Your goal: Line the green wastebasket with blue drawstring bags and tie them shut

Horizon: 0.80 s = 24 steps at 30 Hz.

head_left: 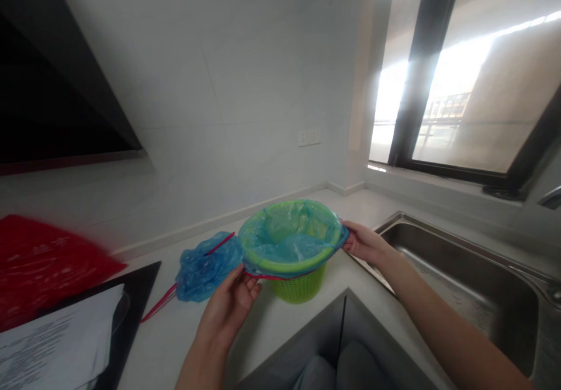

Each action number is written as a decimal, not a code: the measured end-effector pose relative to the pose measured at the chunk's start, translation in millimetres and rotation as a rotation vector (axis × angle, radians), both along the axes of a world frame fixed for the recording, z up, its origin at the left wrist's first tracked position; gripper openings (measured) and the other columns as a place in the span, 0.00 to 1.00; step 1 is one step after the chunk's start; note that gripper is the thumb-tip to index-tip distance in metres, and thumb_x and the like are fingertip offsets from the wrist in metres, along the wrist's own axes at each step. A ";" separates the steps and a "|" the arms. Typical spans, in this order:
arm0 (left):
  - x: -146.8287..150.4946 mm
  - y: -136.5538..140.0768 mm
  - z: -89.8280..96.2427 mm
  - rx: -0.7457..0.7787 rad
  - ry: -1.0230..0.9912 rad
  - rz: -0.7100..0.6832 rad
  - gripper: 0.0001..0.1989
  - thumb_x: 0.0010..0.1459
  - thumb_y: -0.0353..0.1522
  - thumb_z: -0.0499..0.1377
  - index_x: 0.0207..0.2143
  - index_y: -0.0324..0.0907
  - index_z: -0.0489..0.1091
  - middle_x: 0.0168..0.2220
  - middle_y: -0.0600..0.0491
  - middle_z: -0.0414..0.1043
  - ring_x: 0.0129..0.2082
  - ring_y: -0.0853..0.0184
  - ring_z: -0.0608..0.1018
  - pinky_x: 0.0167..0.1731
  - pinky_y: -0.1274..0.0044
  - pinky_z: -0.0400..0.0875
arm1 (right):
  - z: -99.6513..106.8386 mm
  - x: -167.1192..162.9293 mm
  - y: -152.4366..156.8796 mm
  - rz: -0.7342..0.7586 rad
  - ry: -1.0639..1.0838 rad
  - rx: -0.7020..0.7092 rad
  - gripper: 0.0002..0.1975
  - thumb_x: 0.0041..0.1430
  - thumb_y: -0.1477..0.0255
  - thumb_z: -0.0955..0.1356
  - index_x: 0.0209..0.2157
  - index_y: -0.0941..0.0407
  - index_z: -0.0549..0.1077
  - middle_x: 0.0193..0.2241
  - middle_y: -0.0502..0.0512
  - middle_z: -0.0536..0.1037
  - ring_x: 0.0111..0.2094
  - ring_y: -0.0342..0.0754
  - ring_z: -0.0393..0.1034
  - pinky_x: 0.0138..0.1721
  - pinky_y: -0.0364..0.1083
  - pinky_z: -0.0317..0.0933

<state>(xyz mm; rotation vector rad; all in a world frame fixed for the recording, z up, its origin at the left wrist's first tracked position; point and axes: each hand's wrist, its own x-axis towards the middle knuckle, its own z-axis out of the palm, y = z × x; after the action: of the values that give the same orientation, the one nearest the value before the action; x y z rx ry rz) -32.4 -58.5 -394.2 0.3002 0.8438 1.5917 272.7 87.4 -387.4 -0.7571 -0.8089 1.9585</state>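
A green plastic basket (298,289) with a slotted side stands on the counter. A thin blue plastic bag (294,248) lines its inside and is folded over its rim, with a red drawstring along the front edge. My left hand (236,296) is at the front left of the rim, its fingers closed on the bag's edge. At the right of the rim, my right hand (362,241) pinches the bag's edge, fingertips partly hidden. Left of the basket lies a second crumpled blue bag (204,270), with red drawstring loops.
A steel sink (456,285) is set into the counter (162,343) on the right, below a window. On the left are a black cooktop (146,279), printed papers (61,343) and a red bag (48,267). A dark range hood (65,86) hangs above them.
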 end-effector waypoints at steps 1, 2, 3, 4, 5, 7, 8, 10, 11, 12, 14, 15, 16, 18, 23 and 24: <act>-0.6 -1.1 3.7 0.042 -0.038 0.002 0.09 0.64 0.23 0.53 0.34 0.36 0.72 0.29 0.49 0.71 0.23 0.69 0.74 0.25 0.76 0.75 | 2.8 -1.0 -1.0 -0.038 0.020 0.003 0.07 0.65 0.76 0.67 0.31 0.59 0.70 0.18 0.47 0.73 0.16 0.37 0.65 0.19 0.35 0.63; -1.4 -1.9 7.2 0.079 -0.072 0.001 0.08 0.63 0.23 0.54 0.34 0.37 0.72 0.28 0.50 0.71 0.23 0.69 0.73 0.25 0.76 0.75 | 6.2 -1.7 -2.4 -0.066 0.033 0.014 0.07 0.64 0.75 0.69 0.30 0.58 0.70 0.16 0.45 0.71 0.14 0.36 0.63 0.16 0.34 0.60; -2.2 -2.5 10.4 0.106 -0.095 0.000 0.07 0.62 0.23 0.55 0.34 0.37 0.72 0.28 0.51 0.71 0.23 0.69 0.73 0.25 0.76 0.74 | 10.0 -2.1 -4.1 -0.084 0.040 0.026 0.09 0.63 0.75 0.70 0.29 0.58 0.69 0.15 0.44 0.69 0.13 0.36 0.61 0.15 0.34 0.58; -2.8 -2.6 13.2 0.126 -0.103 0.003 0.06 0.61 0.24 0.56 0.33 0.37 0.72 0.28 0.51 0.70 0.23 0.69 0.72 0.25 0.76 0.74 | 14.0 -2.3 -6.3 -0.095 0.048 0.034 0.10 0.63 0.75 0.70 0.28 0.58 0.69 0.15 0.43 0.68 0.13 0.35 0.60 0.13 0.34 0.57; -3.2 -2.3 15.4 0.143 -0.097 0.010 0.05 0.60 0.24 0.57 0.33 0.38 0.73 0.28 0.52 0.70 0.23 0.69 0.72 0.25 0.76 0.74 | 18.0 -2.3 -8.7 -0.105 0.058 0.035 0.11 0.63 0.75 0.71 0.27 0.58 0.69 0.14 0.43 0.68 0.12 0.35 0.59 0.13 0.33 0.56; -3.6 -1.1 18.7 0.150 -0.057 0.034 0.03 0.57 0.24 0.60 0.33 0.38 0.73 0.28 0.52 0.71 0.23 0.70 0.72 0.25 0.77 0.74 | 24.5 -1.5 -13.2 -0.099 0.074 0.013 0.10 0.63 0.76 0.71 0.27 0.59 0.69 0.15 0.44 0.70 0.12 0.33 0.60 0.13 0.32 0.57; -3.6 -0.5 19.6 0.143 -0.027 0.047 0.02 0.55 0.25 0.61 0.33 0.38 0.73 0.29 0.52 0.71 0.23 0.70 0.72 0.25 0.77 0.74 | 26.5 -0.6 -14.8 -0.088 0.075 0.002 0.09 0.62 0.77 0.71 0.28 0.59 0.70 0.17 0.45 0.72 0.13 0.33 0.61 0.15 0.31 0.59; -4.0 -0.2 20.5 0.111 0.043 0.061 0.03 0.54 0.26 0.63 0.34 0.38 0.74 0.31 0.50 0.73 0.24 0.69 0.73 0.25 0.77 0.74 | 26.9 2.1 -16.0 -0.075 0.048 0.021 0.07 0.61 0.79 0.72 0.29 0.60 0.72 0.19 0.48 0.75 0.15 0.34 0.66 0.18 0.32 0.64; -4.5 -0.6 20.4 0.091 0.082 0.059 0.04 0.53 0.27 0.63 0.34 0.38 0.74 0.32 0.49 0.74 0.25 0.68 0.73 0.25 0.77 0.74 | 25.5 3.8 -15.6 -0.071 0.021 0.053 0.06 0.60 0.79 0.72 0.29 0.61 0.73 0.20 0.50 0.76 0.17 0.35 0.68 0.19 0.33 0.66; -5.2 -1.6 20.0 0.077 0.118 0.048 0.05 0.53 0.28 0.63 0.35 0.37 0.74 0.31 0.49 0.74 0.25 0.67 0.74 0.24 0.77 0.74 | 23.5 5.5 -14.8 -0.069 -0.010 0.094 0.06 0.60 0.78 0.72 0.29 0.61 0.74 0.20 0.51 0.76 0.18 0.37 0.69 0.20 0.34 0.67; -8.2 -4.5 18.4 0.062 0.166 0.009 0.05 0.54 0.29 0.63 0.35 0.37 0.74 0.30 0.48 0.74 0.24 0.67 0.74 0.23 0.77 0.73 | 19.4 8.1 -12.8 -0.077 -0.059 0.167 0.05 0.59 0.77 0.73 0.29 0.62 0.75 0.20 0.52 0.76 0.19 0.38 0.70 0.20 0.36 0.68; -10.5 -6.0 17.3 0.046 0.177 -0.024 0.05 0.55 0.30 0.63 0.34 0.37 0.74 0.29 0.48 0.73 0.24 0.67 0.74 0.23 0.77 0.73 | 18.0 8.5 -12.3 -0.085 -0.066 0.193 0.05 0.59 0.76 0.73 0.30 0.62 0.76 0.21 0.52 0.76 0.19 0.38 0.70 0.21 0.36 0.68; -13.5 -7.3 15.9 0.013 0.185 -0.077 0.06 0.57 0.32 0.62 0.33 0.37 0.74 0.28 0.48 0.73 0.23 0.67 0.73 0.23 0.77 0.72 | 17.4 8.3 -12.2 -0.097 -0.061 0.217 0.05 0.58 0.75 0.73 0.31 0.62 0.76 0.22 0.52 0.76 0.20 0.38 0.70 0.22 0.36 0.69; -21.3 -7.4 12.4 -0.084 0.206 -0.234 0.12 0.61 0.37 0.59 0.32 0.36 0.73 0.28 0.46 0.72 0.23 0.65 0.74 0.24 0.76 0.73 | 18.2 5.8 -13.5 -0.151 -0.034 0.259 0.06 0.57 0.74 0.74 0.35 0.61 0.77 0.26 0.53 0.78 0.24 0.39 0.72 0.27 0.37 0.70; -42.1 15.9 3.0 -0.205 0.386 -0.284 0.12 0.61 0.40 0.58 0.39 0.39 0.73 0.33 0.45 0.75 0.29 0.63 0.78 0.27 0.76 0.74 | 22.0 0.6 -13.6 -0.389 -0.039 0.390 0.19 0.51 0.76 0.76 0.45 0.55 0.73 0.42 0.54 0.80 0.41 0.43 0.76 0.45 0.41 0.72; -44.7 24.4 2.5 -0.198 0.452 -0.222 0.10 0.60 0.38 0.60 0.38 0.40 0.73 0.32 0.46 0.75 0.29 0.63 0.78 0.28 0.76 0.74 | 22.1 2.6 -12.1 -0.426 -0.101 0.409 0.19 0.50 0.76 0.76 0.45 0.55 0.73 0.43 0.54 0.79 0.42 0.44 0.75 0.45 0.41 0.72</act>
<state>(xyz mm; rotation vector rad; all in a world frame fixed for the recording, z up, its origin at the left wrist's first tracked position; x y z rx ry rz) -77.0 -34.1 -391.7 0.6030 1.2584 1.2378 275.3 75.4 -365.4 -0.7131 -0.9782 1.3318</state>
